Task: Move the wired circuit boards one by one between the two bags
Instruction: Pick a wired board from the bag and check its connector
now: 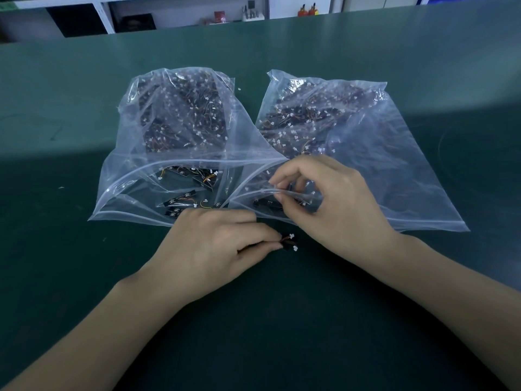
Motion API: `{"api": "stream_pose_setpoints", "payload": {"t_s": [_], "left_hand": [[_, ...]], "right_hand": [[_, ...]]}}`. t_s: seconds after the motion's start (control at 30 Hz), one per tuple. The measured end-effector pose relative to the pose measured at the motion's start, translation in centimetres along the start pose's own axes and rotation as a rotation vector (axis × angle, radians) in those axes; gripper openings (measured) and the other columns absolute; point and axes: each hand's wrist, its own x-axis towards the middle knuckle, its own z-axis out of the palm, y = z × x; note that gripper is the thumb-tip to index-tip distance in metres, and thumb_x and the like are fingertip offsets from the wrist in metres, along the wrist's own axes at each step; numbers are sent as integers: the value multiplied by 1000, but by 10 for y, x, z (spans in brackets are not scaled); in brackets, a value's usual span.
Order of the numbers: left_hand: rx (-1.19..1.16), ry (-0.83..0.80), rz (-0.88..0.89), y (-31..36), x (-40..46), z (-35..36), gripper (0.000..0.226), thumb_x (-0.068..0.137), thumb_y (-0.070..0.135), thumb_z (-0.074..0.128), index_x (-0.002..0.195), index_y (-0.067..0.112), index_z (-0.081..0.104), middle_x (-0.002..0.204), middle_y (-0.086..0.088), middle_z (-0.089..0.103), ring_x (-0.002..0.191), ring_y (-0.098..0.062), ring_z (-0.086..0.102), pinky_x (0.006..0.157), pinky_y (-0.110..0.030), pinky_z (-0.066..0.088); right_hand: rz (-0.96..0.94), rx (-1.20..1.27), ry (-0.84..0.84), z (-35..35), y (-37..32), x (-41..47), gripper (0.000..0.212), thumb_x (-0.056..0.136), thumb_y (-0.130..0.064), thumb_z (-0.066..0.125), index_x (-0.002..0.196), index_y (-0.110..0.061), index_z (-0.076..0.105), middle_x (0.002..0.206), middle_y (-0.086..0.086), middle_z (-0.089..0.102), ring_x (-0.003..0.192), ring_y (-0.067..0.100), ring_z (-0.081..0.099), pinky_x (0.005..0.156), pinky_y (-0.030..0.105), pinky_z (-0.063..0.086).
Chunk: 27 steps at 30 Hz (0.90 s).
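Two clear plastic bags lie side by side on a dark green bench (84, 277), their open mouths toward the person and their near corners overlapping in the middle. The left bag (135, 176) is packed at its far end with black circuit boards and their wires and white plugs, and a few loose boards (180, 197) lie close to its mouth. The right bag (394, 170) holds a similar heap at its far end, with much of its near right part flat. The left hand (214, 244) rests on the bench just in front of the left bag's mouth, its grip closed: thumb and forefinger pinch one small wired board (289, 242), whose white plugs stick out past the fingertips, outside both bags and low over the bench between the two hands. The right hand (332, 198) is at the mouth of the right bag, its grip also closed, fingertips pinching the upper lip of the plastic, with a dark board (266, 204) showing just inside beneath them. Beyond the bench's far edge stand white shelves (107, 12) with small items too blurred to name.
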Motion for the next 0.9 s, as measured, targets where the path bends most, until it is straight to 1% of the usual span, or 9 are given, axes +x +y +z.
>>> {"api": "stream_pose_setpoints", "payload": {"t_s": [0.1, 0.23, 0.3, 0.37, 0.43, 0.47, 0.53, 0.67, 0.9], "left_hand": [[19, 31, 32, 1, 0, -1, 11, 98, 38, 74, 93, 34, 83, 69, 13, 56, 65, -7, 51, 47, -23, 38], [-91, 117, -1, 4, 0, -2, 7, 97, 32, 79, 93, 31, 84, 76, 19, 56, 62, 0, 48, 46, -31, 48], [-188, 187, -57, 4, 0, -3, 7, 97, 30, 79, 93, 25, 83, 89, 18, 59, 66, 2, 50, 50, -32, 48], [-268, 240, -105, 2, 0, -5, 10, 98, 26, 77, 92, 19, 81, 102, 12, 66, 72, -2, 57, 56, -32, 48], [-309, 263, -136, 1, 0, -6, 10, 102, 23, 72, 94, 17, 77, 101, 18, 67, 75, -5, 63, 60, -31, 49], [-308, 277, -154, 2, 0, -7, 10, 104, 24, 69, 96, 19, 74, 95, 23, 65, 72, -3, 63, 60, -29, 49], [-317, 315, -199, 4, -1, -6, 6, 105, 27, 65, 100, 24, 67, 85, 24, 63, 66, -5, 60, 56, -30, 48], [-408, 369, -264, 7, 0, -6, 4, 107, 29, 59, 103, 28, 59, 87, 12, 64, 62, -19, 57, 55, -35, 45], [-473, 342, -265, 9, 0, -6, 6, 108, 23, 58, 106, 28, 61, 84, 7, 65, 70, -18, 63, 60, -30, 46]], "right_hand": [[-11, -12, -24, 0, 0, 1, 23, 86, -18, 84, 106, -23, 73, 94, -14, 69, 87, 12, 65, 80, 41, 56], [-26, 0, -43, 2, 0, 0, 23, 88, -25, 84, 107, -21, 74, 97, -13, 70, 89, 10, 63, 83, 38, 53], [-43, 52, -25, 2, 0, 0, 12, 98, -25, 74, 106, -16, 74, 99, -12, 71, 91, 13, 65, 83, 38, 53], [-48, 111, -12, 0, 0, 0, 22, 109, -22, 56, 106, -11, 74, 101, -9, 73, 97, 16, 67, 85, 36, 52], [-62, 170, -17, -2, -1, 0, 35, 113, -22, 42, 107, -9, 74, 103, -8, 73, 101, 16, 69, 88, 32, 52], [-75, 199, -29, -2, -3, 0, 37, 113, -24, 41, 107, -8, 74, 102, -7, 74, 100, 17, 69, 87, 31, 51], [-87, 258, -53, -1, -5, 0, 35, 109, -33, 49, 106, -9, 74, 101, -6, 74, 96, 19, 69, 84, 26, 49], [-45, 334, -40, 1, -8, -1, 29, 94, -39, 74, 100, -11, 73, 96, -12, 73, 90, 10, 69, 81, 14, 44], [-19, 417, 34, 4, -9, -1, 16, 88, -22, 85, 92, -11, 75, 89, -14, 72, 80, 16, 69, 77, 19, 48]]}}
